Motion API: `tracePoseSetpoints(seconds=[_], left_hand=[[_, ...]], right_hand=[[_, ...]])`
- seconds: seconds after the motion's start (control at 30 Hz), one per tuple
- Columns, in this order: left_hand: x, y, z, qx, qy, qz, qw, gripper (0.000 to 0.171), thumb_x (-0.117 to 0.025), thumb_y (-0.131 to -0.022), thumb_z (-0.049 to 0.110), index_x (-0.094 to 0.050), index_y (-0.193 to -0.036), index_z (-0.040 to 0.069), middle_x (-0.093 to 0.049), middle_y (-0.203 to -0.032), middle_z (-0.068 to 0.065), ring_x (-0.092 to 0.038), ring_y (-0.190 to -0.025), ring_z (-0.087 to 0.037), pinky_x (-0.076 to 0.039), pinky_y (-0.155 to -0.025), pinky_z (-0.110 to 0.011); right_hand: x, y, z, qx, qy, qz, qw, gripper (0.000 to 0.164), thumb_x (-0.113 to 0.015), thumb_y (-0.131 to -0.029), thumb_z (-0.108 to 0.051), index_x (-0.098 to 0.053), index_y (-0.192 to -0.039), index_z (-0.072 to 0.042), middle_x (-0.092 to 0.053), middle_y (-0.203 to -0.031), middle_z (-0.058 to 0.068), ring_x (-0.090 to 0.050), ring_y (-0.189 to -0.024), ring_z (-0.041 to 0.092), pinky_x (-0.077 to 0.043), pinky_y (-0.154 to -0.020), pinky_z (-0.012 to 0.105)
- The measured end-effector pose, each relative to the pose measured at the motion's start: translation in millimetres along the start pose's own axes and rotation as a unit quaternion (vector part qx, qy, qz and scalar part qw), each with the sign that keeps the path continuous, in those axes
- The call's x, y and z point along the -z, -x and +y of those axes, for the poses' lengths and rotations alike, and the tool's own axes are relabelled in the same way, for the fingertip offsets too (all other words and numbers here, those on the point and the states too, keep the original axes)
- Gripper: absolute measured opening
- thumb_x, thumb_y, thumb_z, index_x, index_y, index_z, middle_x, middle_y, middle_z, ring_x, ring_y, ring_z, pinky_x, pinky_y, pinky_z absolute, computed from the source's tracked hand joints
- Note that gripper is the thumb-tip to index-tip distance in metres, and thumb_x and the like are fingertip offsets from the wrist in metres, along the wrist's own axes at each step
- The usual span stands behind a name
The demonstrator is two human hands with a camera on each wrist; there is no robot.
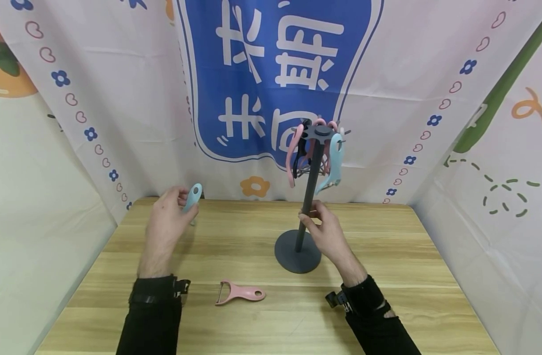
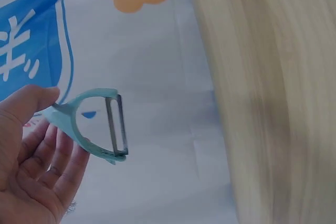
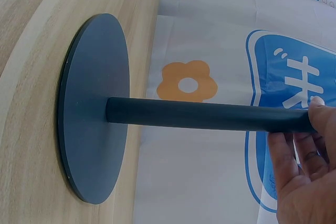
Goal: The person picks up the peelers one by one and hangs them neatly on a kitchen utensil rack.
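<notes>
My left hand (image 1: 169,217) pinches a light blue peeler (image 2: 67,119) between thumb and fingers, above the back left of the table. In the left wrist view its metal blade faces away from the palm. My right hand (image 1: 326,227) grips the post of a dark grey utensil stand (image 1: 313,190), thumb on one side and fingers on the other. The right wrist view shows the stand's round base (image 3: 94,114) on the table. From the stand's top hang pink utensils, something black and another light blue peeler (image 1: 336,160); they overlap, so some are partly hidden.
A pink peeler (image 1: 241,292) lies on the wooden table (image 1: 235,236) near the front, between my forearms. Behind the table's back edge hangs a white printed cloth (image 1: 142,98) with a blue sign. Similar cloth walls stand at both sides.
</notes>
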State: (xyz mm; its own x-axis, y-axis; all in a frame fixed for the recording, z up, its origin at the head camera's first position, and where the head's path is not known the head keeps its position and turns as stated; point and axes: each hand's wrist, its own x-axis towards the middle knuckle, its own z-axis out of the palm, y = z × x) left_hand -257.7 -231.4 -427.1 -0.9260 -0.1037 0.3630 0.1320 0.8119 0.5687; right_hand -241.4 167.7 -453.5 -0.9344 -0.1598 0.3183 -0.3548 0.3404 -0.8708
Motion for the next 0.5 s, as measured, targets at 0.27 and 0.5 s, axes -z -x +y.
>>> tracePoseSetpoints(seconds=[0.27, 0.5], left_hand=[[-5.1, 1.4, 18.3, -0.018, 0.034, 0.054, 0.9978, 0.048, -0.077, -0.093, 0.022, -0.060, -0.133, 0.002, -0.063, -0.120, -0.013, -0.064, -0.106, -0.030, -0.059, -0.087, -0.048], [-8.2, 2.3, 30.7, -0.042, 0.069, 0.097, 0.9920, 0.049, -0.079, -0.091, 0.021, -0.061, -0.132, 0.001, -0.064, -0.120, -0.013, -0.066, -0.104, -0.027, -0.061, -0.087, -0.041]], right_hand=[[0, 0, 1, 0.005, 0.007, 0.001, 1.000, 0.024, -0.063, -0.103, -0.030, -0.061, -0.122, -0.017, -0.064, -0.118, 0.004, -0.065, -0.112, 0.022, -0.060, -0.088, 0.037], [0, 0, 1, 0.009, 0.005, 0.001, 1.000, 0.024, -0.064, -0.103, -0.031, -0.061, -0.122, -0.016, -0.064, -0.117, 0.004, -0.065, -0.112, 0.022, -0.060, -0.087, 0.037]])
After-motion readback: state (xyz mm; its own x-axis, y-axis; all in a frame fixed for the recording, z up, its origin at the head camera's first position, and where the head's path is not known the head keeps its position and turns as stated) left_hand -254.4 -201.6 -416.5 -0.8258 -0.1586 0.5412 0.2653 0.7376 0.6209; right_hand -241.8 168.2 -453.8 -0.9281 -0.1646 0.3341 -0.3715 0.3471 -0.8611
